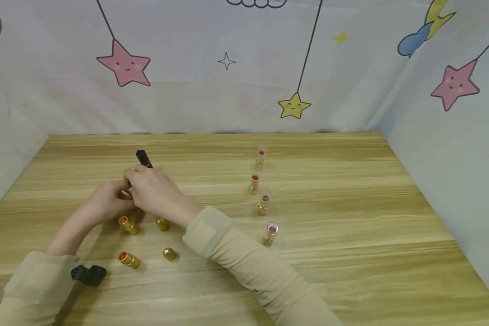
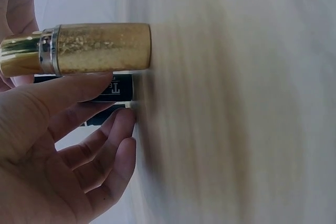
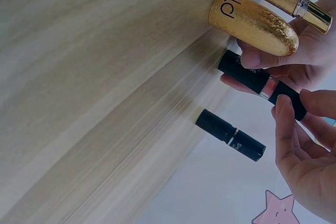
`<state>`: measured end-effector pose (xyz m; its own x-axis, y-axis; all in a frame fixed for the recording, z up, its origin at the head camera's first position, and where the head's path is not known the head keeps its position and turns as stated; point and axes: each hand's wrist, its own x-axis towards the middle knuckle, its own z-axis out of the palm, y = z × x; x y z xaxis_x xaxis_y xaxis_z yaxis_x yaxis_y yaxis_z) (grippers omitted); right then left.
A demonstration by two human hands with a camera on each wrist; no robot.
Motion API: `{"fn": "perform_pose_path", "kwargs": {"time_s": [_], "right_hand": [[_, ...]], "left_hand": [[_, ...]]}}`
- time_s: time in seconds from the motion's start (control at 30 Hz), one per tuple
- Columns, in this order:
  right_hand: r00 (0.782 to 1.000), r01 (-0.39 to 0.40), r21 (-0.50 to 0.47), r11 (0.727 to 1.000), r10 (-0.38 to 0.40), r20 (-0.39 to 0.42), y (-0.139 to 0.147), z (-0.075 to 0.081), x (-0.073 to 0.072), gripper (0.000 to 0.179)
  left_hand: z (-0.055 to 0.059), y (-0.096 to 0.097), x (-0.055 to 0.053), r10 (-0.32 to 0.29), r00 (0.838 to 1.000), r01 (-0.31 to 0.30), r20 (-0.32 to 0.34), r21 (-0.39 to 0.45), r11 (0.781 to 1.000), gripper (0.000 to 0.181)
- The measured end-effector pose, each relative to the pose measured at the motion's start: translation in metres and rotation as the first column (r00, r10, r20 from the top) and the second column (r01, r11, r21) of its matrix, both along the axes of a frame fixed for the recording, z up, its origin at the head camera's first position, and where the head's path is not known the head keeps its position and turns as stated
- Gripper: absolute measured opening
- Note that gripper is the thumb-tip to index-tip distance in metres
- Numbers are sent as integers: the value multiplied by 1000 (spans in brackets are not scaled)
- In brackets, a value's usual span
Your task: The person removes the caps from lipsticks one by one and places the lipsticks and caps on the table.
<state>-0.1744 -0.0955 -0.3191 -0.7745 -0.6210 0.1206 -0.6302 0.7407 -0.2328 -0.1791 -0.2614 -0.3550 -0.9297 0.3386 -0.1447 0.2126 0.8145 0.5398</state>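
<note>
Both hands are on one black lipstick (image 3: 247, 72) at the left of the table. My left hand (image 1: 107, 199) holds its lower part, thumb along the side. My right hand (image 3: 310, 166) pinches the black upper end between thumb and fingers. A silver band and a pinkish part show between the two black parts in the right wrist view. A second black lipstick (image 1: 144, 158) stands just beyond the hands. Nearer stand two uncapped gold lipsticks (image 1: 129, 225) with orange-red tips, beside two gold caps (image 1: 162, 224).
Several gold lipsticks with clear caps (image 1: 264, 202) stand in a row right of the right forearm, on the wood-grain table (image 1: 350, 203). A white curtain (image 1: 195, 99) printed with stars closes off the back and sides. A black device (image 1: 88, 275) sits at the left wrist.
</note>
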Motion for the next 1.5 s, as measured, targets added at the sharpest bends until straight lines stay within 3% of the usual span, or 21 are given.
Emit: {"fn": "perform_pose_path", "kwargs": {"time_s": [0.3,0.53,0.7,0.97,1.3,1.5], "right_hand": [[1000,9,-19,1000,-9,-4,-1,0,0,15],[990,75,-117,990,-60,128,9,6,1,18],[976,123,-208,970,-80,203,19,4,3,16],[965,182,-325,928,-104,241,32,-5,3,19],[951,234,-398,887,-124,284,42,-12,1,20],[949,232,-420,877,-110,296,44,-11,1,20]], "left_hand": [[4,-2,2,-6,1000,6,-2,6,1000,29],[11,-1,5,-14,998,15,-56,17,1000,24],[15,-2,8,-19,997,21,-78,17,1000,25],[22,-1,9,-35,995,37,-89,18,999,25],[27,3,11,-44,993,47,-110,29,998,26],[28,3,12,-42,992,46,-117,26,999,28]]}}
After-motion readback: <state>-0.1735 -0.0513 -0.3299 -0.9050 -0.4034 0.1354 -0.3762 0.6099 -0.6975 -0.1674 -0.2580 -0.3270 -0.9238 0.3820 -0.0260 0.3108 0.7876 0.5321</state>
